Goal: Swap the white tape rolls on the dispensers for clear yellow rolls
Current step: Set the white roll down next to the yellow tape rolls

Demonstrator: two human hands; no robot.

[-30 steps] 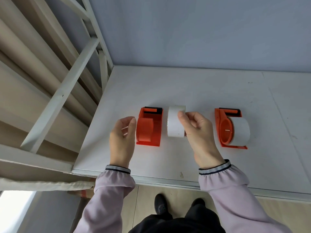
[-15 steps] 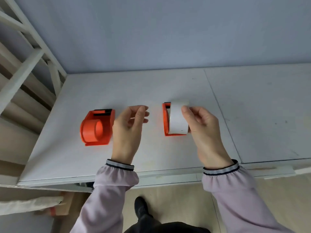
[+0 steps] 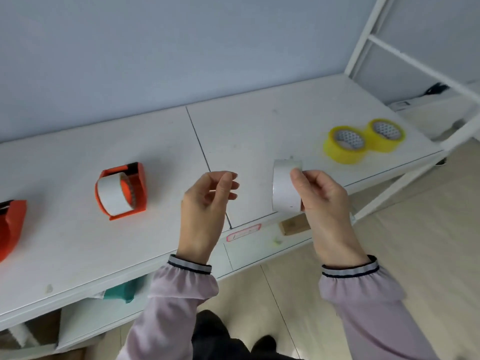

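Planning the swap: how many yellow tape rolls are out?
2: one clear yellow tape roll near the white table's right end, the second yellow roll touching it, farther right.

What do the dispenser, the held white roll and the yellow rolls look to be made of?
Orange dispenser: looks like moulded plastic, smooth and uniformly coloured. White roll in the right hand: opaque, slightly glossy tape, paper or film unclear. Yellow rolls: translucent plastic film, glossy, on patterned, probably cardboard, cores.

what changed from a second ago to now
The right hand has carried the white roll rightward, away from the emptied dispenser, past the loaded dispenser, toward the yellow rolls. The left hand has let go of that dispenser and hangs empty. Both dispensers stayed put.
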